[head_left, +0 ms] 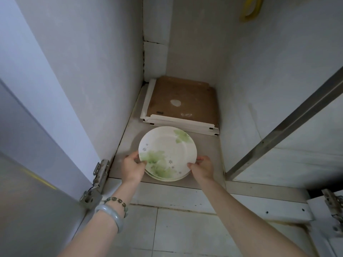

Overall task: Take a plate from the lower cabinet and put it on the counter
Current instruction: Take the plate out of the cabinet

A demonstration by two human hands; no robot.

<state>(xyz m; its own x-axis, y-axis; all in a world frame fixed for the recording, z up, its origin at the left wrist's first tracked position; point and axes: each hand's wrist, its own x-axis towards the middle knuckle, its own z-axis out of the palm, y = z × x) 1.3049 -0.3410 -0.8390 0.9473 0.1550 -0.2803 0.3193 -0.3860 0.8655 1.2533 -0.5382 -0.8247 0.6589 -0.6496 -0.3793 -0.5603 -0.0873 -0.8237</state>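
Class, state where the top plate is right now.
Head view: the top plate is low in the open cabinet, on another plate, between left hand and right hand.

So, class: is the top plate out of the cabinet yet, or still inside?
Still inside. The top plate sits over the cabinet floor, gripped by left hand and right hand.

— What sort of place?
— Home kitchen. Low cabinet [89, 75] open, door hinge [96, 184] showing, stacked plates [168, 153] on its floor, spare shelf boards [182, 106] behind, tiled floor [185, 229] below.
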